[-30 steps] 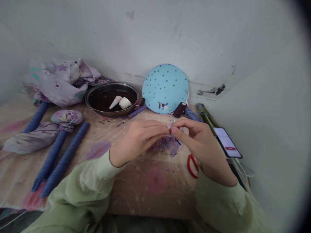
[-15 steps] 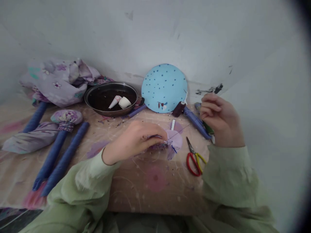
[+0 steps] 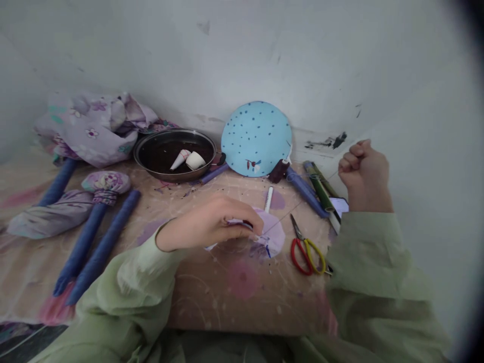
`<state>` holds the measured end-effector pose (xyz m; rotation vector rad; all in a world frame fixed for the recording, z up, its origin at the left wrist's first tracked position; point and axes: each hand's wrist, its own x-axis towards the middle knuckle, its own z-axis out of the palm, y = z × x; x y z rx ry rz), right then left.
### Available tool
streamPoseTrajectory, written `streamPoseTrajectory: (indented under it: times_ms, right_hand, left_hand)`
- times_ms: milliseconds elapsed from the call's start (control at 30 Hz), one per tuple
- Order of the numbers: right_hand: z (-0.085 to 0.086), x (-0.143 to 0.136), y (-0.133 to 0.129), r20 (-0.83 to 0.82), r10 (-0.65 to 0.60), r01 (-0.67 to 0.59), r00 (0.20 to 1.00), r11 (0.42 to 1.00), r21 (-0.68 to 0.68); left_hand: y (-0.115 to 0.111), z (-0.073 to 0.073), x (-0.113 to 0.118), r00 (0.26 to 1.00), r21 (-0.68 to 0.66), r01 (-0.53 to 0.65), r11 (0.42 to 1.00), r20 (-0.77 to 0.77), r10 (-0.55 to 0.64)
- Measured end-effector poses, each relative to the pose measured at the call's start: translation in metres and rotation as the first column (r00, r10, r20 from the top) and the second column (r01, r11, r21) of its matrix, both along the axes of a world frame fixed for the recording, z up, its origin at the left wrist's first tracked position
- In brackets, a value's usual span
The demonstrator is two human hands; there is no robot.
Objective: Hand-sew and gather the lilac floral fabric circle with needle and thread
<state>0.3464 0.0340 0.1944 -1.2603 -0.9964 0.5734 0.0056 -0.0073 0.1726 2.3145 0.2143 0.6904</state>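
Observation:
My left hand [image 3: 221, 222] pinches a piece of lilac cloth [image 3: 274, 229] between thumb and fingers above the table; dark blue stitching or marks show near its lower edge. A thin sewing thread [image 3: 291, 210] stretches taut from the cloth up to the right. At its far end my right hand [image 3: 365, 174] is closed in a fist, raised near the wall; whether a needle is inside it is hidden. Red-and-yellow-handled scissors [image 3: 307, 249] lie just right of the cloth. A white marker [image 3: 268, 199] lies behind the cloth, and a dark thread spool [image 3: 279, 171] stands farther back.
A blue dotted round board [image 3: 257, 138] leans on the wall. Beside it is a dark pan [image 3: 162, 174] holding small white pieces. Blue wrapped sticks [image 3: 102, 252] and bundled floral cloth [image 3: 91, 136] occupy the left. Green tubes [image 3: 319, 186] and a phone [image 3: 340, 205] lie at right.
My right hand has moved right, away from the cloth, drawing the thread out longer and closing tighter. My left hand has shifted slightly, and more of the lilac cloth shows.

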Motion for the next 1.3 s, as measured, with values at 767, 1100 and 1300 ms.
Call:
streamPoseTrajectory:
  times_ms: [767,1100,1300]
  right_hand:
    - [-0.017,-0.13,-0.12,0.06,0.462,-0.464,0.885,0.863,0.198]
    - [-0.023,-0.137,-0.133,0.062,0.383,-0.385,0.922,0.883,0.27]
    - [-0.025,-0.142,-0.136,0.038,0.384,-0.382,0.923,0.893,0.239]
  left_hand:
    - [0.02,0.034,0.025,0.885,0.263,-0.364,0.894,0.397,0.244]
    - [0.009,0.033,0.033,0.894,0.356,-0.383,0.852,0.375,0.246]
    - [0.003,0.03,0.026,0.947,0.102,-0.246,0.964,0.238,0.216]
